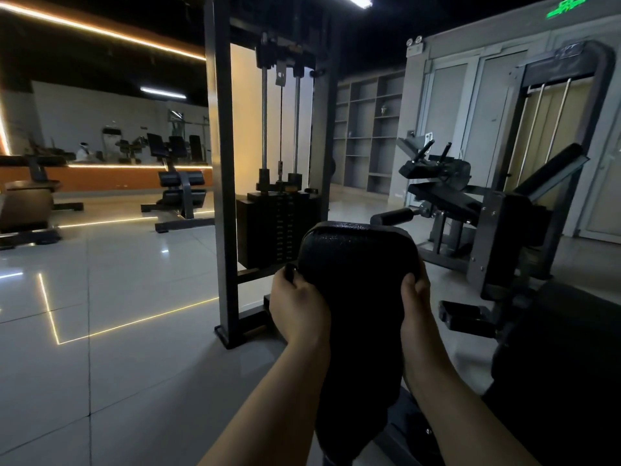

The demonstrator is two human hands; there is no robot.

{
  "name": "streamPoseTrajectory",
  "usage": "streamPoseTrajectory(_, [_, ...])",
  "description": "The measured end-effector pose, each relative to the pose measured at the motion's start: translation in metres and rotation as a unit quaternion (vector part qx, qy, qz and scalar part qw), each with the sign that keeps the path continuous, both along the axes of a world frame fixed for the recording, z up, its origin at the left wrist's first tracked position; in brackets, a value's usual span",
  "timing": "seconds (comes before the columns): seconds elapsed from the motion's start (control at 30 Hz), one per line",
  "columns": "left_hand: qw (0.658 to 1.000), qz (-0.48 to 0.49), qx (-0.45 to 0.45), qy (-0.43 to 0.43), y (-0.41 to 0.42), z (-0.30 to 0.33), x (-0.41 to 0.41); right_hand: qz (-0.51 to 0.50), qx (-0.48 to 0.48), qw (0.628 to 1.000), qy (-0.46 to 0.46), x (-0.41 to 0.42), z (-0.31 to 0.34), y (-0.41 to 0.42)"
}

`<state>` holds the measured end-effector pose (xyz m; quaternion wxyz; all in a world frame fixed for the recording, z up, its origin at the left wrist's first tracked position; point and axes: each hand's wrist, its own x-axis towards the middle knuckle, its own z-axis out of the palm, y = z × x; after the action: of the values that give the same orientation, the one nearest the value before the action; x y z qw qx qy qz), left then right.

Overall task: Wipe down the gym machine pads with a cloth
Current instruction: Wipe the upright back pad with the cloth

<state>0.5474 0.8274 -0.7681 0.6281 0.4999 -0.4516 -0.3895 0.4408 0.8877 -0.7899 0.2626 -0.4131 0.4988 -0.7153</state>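
Note:
A black textured machine pad (356, 264) stands upright in front of me, its rounded top tilted slightly away. My left hand (297, 306) is at the pad's left edge. Its fingers curl round a small dark bunch (290, 273) that looks like a cloth, pressed against the pad's side. My right hand (415, 294) grips the pad's right edge, thumb on the front face and fingers wrapped behind. The pad's lower part runs down between my forearms into shadow.
The weight stack (277, 227) and its steel frame (221, 169) stand just behind the pad. A leg machine (447, 193) and a second frame (524, 213) are on the right, benches (181, 193) at the far left. Glossy tiled floor (117, 314) spreads to the left.

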Motion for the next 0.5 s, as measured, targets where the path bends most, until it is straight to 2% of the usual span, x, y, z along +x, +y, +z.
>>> streamPoseTrajectory(0.23, [0.995, -0.013, -0.098, -0.032, 0.003, 0.054, -0.002, 0.010, -0.018, 1.000, 0.016, -0.005, -0.006, -0.006])
streamPoseTrajectory(0.33, [0.989, -0.037, -0.116, -0.082, 0.002, 0.079, -0.007, -0.038, -0.016, 0.998, 0.050, -0.003, 0.000, -0.011])
streamPoseTrajectory(0.4, [0.989, -0.043, -0.124, -0.069, -0.002, 0.086, -0.006, -0.051, -0.019, 0.996, 0.070, -0.002, 0.010, -0.013])
streamPoseTrajectory(0.5, [0.987, -0.047, -0.153, -0.028, -0.003, 0.091, -0.002, -0.058, -0.028, 0.997, 0.029, 0.001, 0.038, -0.010])
